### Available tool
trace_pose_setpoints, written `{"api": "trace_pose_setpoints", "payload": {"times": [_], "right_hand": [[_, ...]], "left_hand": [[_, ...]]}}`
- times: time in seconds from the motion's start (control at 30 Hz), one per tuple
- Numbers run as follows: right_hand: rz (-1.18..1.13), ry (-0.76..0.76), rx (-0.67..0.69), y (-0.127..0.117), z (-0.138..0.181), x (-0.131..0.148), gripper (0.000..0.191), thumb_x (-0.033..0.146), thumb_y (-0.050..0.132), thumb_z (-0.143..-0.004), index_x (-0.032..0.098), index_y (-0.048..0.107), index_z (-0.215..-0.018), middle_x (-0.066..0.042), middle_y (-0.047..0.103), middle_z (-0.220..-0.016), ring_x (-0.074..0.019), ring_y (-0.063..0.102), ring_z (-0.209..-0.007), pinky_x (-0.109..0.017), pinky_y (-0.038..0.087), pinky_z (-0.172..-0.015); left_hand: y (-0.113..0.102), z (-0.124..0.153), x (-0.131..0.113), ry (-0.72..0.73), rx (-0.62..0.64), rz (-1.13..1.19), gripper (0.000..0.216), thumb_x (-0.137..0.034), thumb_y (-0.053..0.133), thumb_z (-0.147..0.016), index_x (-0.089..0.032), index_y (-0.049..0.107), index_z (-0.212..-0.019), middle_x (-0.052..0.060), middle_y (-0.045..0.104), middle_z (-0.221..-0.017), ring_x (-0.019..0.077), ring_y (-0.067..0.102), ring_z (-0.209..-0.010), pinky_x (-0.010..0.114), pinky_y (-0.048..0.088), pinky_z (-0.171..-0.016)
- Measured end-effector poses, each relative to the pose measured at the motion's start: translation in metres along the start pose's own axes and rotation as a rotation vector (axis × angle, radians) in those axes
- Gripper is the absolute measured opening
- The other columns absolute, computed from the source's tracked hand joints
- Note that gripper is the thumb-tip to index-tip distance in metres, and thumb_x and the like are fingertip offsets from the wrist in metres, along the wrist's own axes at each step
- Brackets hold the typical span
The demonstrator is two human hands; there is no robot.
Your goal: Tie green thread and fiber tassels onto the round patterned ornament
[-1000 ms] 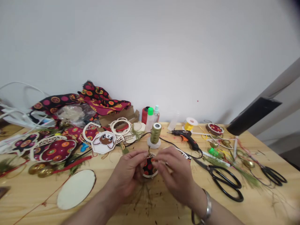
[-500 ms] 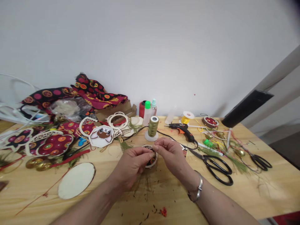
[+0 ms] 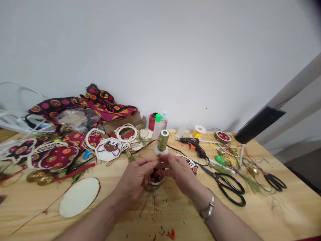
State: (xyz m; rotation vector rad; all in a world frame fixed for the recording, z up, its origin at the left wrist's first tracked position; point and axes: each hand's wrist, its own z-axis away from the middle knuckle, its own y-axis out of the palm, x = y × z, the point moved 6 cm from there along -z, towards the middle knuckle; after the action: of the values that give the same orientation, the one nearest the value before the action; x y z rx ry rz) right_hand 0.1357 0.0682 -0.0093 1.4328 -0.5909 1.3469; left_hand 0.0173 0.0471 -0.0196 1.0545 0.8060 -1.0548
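Over the middle of the pale wooden table, just before the olive thread spool, we hold a small round wood-framed ornament with black-and-red patterned fabric. Left hand cups its rim from below; right hand pinches narrowly at its top edge. We judge it light, with a thin, brittle frame and fine trailing fibres: grip the rim, not the fabric.
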Motion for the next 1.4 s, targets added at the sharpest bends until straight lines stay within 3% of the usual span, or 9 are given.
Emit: {"api": "trace_pose_setpoints", "payload": {"times": [0.23, 0.37, 0.47, 0.6, 0.87, 1.0, 1.4], "right_hand": [[0.008, 0.024, 0.067, 0.005, -0.001, 0.001, 0.036, 0.043, 0.067, -0.069, 0.012, 0.068, -0.088, -0.002, 0.063, -0.061, -0.0111, 0.057, -0.054, -0.026, 0.046, -0.058], [0.065, 0.017, 0.096, 0.004, 0.000, 0.001, 0.030, 0.039, 0.066, -0.071, 0.012, 0.069, -0.084, 0.003, 0.053, -0.049, -0.0059, 0.046, -0.043, -0.020, 0.037, -0.048], [0.087, -0.013, 0.042, 0.000, -0.001, 0.002, 0.025, 0.034, 0.070, -0.067, 0.012, 0.070, -0.080, 0.005, 0.049, -0.049, -0.0041, 0.038, -0.043, -0.018, 0.030, -0.044], [0.091, -0.025, -0.063, -0.005, -0.001, 0.004, 0.020, 0.030, 0.073, -0.062, 0.012, 0.068, -0.069, 0.004, 0.052, -0.051, -0.0042, 0.036, -0.044, -0.019, 0.024, -0.042], [0.136, -0.028, -0.100, -0.006, 0.000, 0.008, 0.018, 0.028, 0.073, -0.060, 0.012, 0.065, -0.062, 0.004, 0.053, -0.049, -0.0055, 0.040, -0.045, -0.020, 0.028, -0.046], [0.126, -0.041, -0.112, -0.006, 0.000, 0.007, 0.018, 0.029, 0.073, -0.060, 0.013, 0.064, -0.058, 0.003, 0.053, -0.049, -0.0063, 0.041, -0.046, -0.021, 0.030, -0.047], [0.149, -0.067, -0.116, -0.013, 0.000, 0.006, 0.015, 0.024, 0.070, -0.064, 0.014, 0.061, -0.057, 0.006, 0.049, -0.048, -0.0051, 0.036, -0.044, -0.020, 0.030, -0.046]], "left_hand": [[0.005, 0.002, -0.001, -0.003, 0.028, 0.003, 0.017, -0.028, 0.071, -0.063, -0.011, 0.072, -0.068, 0.000, 0.057, -0.047, 0.0028, 0.030, -0.036, 0.017, 0.014, -0.035], [0.005, 0.002, -0.002, 0.004, 0.031, 0.013, 0.016, -0.028, 0.071, -0.063, -0.012, 0.071, -0.065, 0.001, 0.059, -0.046, 0.0040, 0.033, -0.036, 0.018, 0.015, -0.036], [0.000, 0.001, 0.001, 0.011, -0.017, 0.006, 0.016, -0.027, 0.072, -0.061, -0.013, 0.072, -0.068, 0.001, 0.061, -0.049, 0.0038, 0.033, -0.036, 0.018, 0.016, -0.037], [0.003, 0.001, 0.003, 0.012, 0.011, -0.011, 0.016, -0.027, 0.072, -0.061, -0.013, 0.073, -0.068, 0.000, 0.060, -0.048, 0.0033, 0.031, -0.036, 0.018, 0.017, -0.036], [0.014, 0.007, -0.002, -0.026, 0.052, 0.070, 0.011, -0.022, 0.073, -0.059, -0.014, 0.073, -0.066, 0.004, 0.068, -0.057, 0.0114, 0.054, -0.051, 0.019, 0.037, -0.046], [0.009, 0.006, 0.000, -0.011, 0.024, 0.006, 0.013, -0.024, 0.073, -0.060, -0.014, 0.073, -0.067, 0.002, 0.066, -0.054, 0.0071, 0.044, -0.041, 0.018, 0.028, -0.039], [0.007, 0.005, 0.000, 0.020, 0.048, -0.119, 0.016, -0.029, 0.071, -0.064, -0.014, 0.074, -0.068, 0.003, 0.065, -0.056, 0.0031, 0.030, -0.038, 0.019, 0.017, -0.037]]}}
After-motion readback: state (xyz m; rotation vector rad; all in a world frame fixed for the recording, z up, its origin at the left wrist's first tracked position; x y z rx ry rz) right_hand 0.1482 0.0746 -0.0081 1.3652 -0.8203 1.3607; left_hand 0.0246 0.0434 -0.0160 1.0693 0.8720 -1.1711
